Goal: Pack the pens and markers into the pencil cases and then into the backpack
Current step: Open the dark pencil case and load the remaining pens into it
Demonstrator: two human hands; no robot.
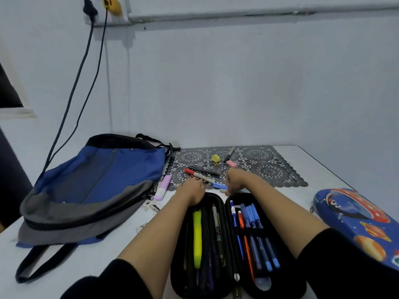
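Head view: the person is leaning over the worktop (313,169), where the black pencil case (224,212) is lying open between the forearms, pens strapped in both halves. The left hand (191,188) is resting its fingers fairly straight on the lace mat (269,169), touching the red-capped marker (199,175). The right hand (234,180) is curling its fingers down around the blue pen (219,186) just beyond the case. The backpack (90,186) is lying flat to the left, and the space-print pencil case (356,216) is sitting closed on the right.
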